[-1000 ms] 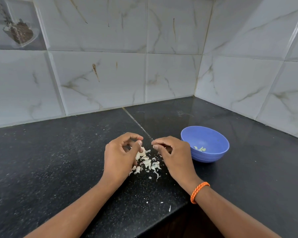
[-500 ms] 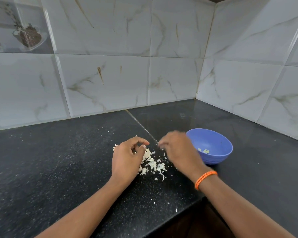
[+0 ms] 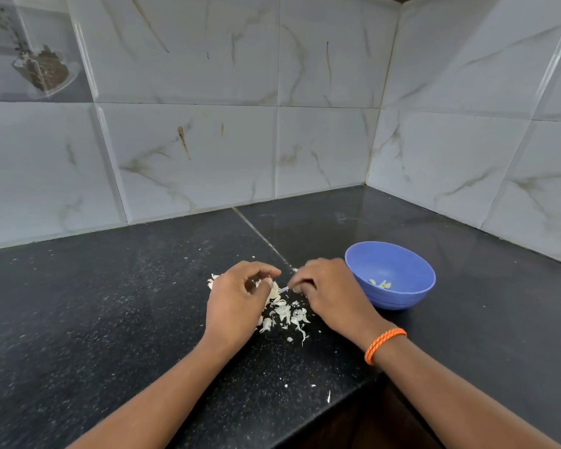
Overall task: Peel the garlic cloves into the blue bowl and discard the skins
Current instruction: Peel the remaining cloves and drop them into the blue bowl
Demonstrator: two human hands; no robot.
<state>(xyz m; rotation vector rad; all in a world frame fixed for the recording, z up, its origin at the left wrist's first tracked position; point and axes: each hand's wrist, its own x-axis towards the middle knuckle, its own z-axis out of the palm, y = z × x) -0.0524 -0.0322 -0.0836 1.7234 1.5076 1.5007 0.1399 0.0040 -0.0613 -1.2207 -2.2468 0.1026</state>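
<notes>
Black counter (image 3: pixel 110 319), skins (image 3: pixel 285 314) under fingers. Left hand (image 3: pixel 237 303) gripped clove mid-peel; right hand (image 3: pixel 327 293) pinched skin. Next prob. strip, drop into blue bowl (image 3: pixel 402 294).

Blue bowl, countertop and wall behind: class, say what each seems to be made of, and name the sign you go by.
Blue bowl: probably plastic, matte, going by its even colour and dull sheen.
Countertop: likely polished black granite, speckled, with a reflective patch near the corner.
Wall tiles: glossy ceramic, apparently with a printed marble pattern, showing grout lines and brownish veins.
</notes>
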